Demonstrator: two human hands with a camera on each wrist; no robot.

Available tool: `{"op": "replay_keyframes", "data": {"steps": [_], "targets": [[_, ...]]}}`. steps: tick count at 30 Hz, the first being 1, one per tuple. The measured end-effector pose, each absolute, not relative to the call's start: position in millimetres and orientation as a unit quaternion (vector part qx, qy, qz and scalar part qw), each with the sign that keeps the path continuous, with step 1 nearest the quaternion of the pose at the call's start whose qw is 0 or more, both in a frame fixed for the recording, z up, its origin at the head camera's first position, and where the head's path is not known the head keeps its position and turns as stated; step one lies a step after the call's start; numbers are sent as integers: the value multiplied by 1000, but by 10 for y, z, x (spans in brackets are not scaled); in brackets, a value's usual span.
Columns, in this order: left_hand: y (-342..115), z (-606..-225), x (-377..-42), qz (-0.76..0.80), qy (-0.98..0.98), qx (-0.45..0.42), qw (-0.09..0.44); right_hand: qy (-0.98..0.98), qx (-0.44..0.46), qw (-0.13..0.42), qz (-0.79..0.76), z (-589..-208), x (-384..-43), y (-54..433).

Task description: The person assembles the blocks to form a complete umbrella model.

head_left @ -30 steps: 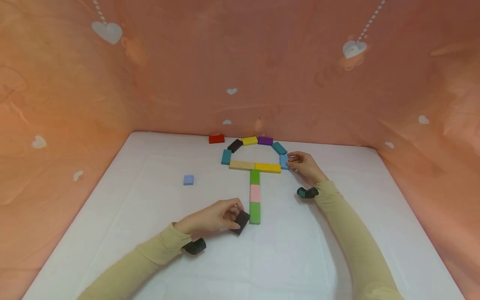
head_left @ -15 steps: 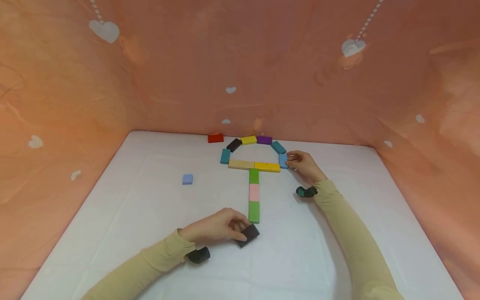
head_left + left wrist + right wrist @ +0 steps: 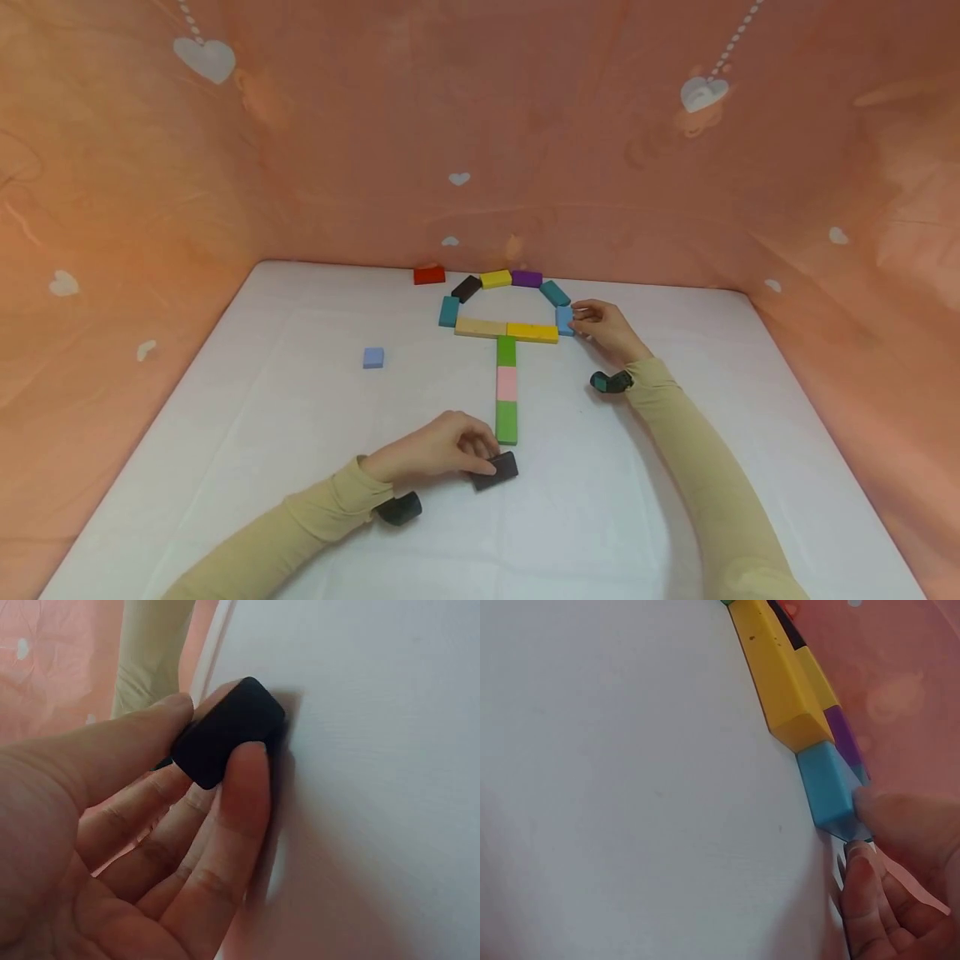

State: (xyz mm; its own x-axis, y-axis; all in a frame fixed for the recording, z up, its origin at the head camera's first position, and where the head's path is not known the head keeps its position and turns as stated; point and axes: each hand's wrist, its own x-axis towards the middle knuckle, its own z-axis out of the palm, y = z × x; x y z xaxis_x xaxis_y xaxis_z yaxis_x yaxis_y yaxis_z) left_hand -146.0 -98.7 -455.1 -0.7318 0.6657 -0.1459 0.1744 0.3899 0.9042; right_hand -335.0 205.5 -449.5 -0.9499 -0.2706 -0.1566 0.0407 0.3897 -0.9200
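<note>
My left hand (image 3: 446, 450) pinches a black rectangular block (image 3: 498, 471) between thumb and fingers, just below the near end of a column of green (image 3: 507, 422) and pink blocks (image 3: 507, 384). The left wrist view shows its dark block tilted at the fingertips, close to the white surface. My right hand (image 3: 609, 327) has thumb and finger on a light blue block (image 3: 829, 787), which stands beside the end of a long yellow block (image 3: 532, 333). A wooden-coloured block (image 3: 481, 327) continues that row leftward.
Teal (image 3: 448, 311), black (image 3: 467, 289), yellow (image 3: 496, 279) and purple blocks (image 3: 527, 279) form an arch with another teal block (image 3: 555, 293). Apart from it lie a red block (image 3: 429, 276) and a small periwinkle block (image 3: 373, 357). A pink-orange curtain (image 3: 480, 125) borders the white surface (image 3: 615, 517).
My left hand has brought the black block from the column's left side to below its near end, turning it more crosswise. My right hand stays at the light blue block.
</note>
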Motion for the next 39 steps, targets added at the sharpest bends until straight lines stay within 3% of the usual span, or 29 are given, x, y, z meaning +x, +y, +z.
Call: {"op": "replay_keyframes", "data": {"steps": [14, 32, 39], "targets": [[-1024, -4572, -1454, 453, 828, 294, 154, 825, -67, 142, -542, -4512, -3367, 2060], [-1065, -4553, -1405, 442, 831, 293, 169, 818, -59, 153, -551, -4487, -3352, 2050], [-1039, -4557, -1327, 451, 838, 268, 150, 816, -53, 153, -554, -4522, -3369, 2061]]}}
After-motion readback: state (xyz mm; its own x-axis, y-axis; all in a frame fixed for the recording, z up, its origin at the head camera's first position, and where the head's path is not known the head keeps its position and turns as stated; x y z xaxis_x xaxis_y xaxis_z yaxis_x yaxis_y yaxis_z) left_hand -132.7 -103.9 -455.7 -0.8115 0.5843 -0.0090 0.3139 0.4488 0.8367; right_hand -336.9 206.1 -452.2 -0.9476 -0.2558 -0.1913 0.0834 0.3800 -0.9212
